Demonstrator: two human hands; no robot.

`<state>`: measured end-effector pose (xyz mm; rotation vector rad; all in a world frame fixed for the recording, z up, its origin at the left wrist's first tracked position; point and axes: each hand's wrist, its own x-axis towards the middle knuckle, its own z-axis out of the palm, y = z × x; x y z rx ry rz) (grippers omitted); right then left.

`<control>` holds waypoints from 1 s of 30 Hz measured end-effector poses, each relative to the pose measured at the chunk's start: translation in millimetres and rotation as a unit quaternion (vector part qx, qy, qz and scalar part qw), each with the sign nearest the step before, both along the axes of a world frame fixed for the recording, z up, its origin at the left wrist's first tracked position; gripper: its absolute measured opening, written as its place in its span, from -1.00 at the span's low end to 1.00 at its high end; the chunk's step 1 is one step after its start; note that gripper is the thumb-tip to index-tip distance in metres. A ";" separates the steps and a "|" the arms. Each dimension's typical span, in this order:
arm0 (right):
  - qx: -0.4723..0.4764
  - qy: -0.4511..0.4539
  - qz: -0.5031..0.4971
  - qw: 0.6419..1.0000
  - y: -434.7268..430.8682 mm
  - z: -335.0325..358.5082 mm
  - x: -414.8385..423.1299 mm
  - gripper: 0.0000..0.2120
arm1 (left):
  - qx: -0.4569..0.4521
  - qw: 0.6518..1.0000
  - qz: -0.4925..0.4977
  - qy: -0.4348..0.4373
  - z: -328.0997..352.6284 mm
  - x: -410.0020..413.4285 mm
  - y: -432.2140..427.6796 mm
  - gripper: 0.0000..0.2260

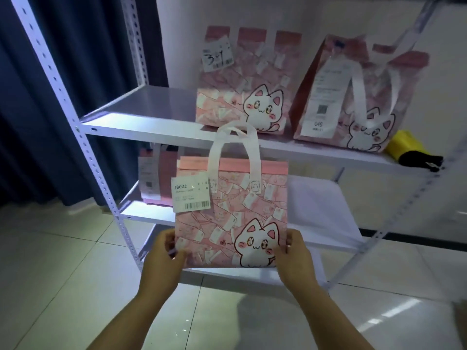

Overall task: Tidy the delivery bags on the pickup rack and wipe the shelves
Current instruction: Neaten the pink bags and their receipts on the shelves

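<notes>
I hold a pink cat-print delivery bag (231, 213) upright in front of the white metal rack (141, 125). My left hand (165, 258) grips its lower left corner and my right hand (294, 256) grips its lower right corner. Its white handles stand up and a barcode label hangs at its upper left. Two more pink cat bags stand on the upper shelf: one in the middle (242, 82), one tilted at the right (353, 97). Another pink bag (156, 183) sits on the middle shelf, partly hidden behind the held bag.
A yellow and black object (409, 152) lies at the right end of the upper shelf. A dark blue curtain (45, 109) hangs left of the rack. A white wall is behind it. Pale floor tiles (63, 274) run beneath, and a bottom shelf (227, 274) sits low.
</notes>
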<state>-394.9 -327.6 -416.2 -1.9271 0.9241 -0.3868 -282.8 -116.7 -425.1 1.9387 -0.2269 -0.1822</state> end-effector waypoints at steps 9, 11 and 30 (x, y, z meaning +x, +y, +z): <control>0.012 0.032 -0.055 0.998 -63.8 -57.2 32.0 -0.80 | 0.033 0.994 -0.079 0.064 -56.6 55.0 -74.0 -0.69; 0.012 0.034 -0.063 0.997 -75.7 -68.5 44.7 -0.80 | 0.040 0.993 -0.093 0.067 -67.8 71.3 -88.7 -0.69; 0.027 -0.018 -0.072 0.997 -148.3 -158.4 126.5 -0.62 | 0.038 0.980 -0.180 0.082 -156.7 169.8 -177.7 -0.58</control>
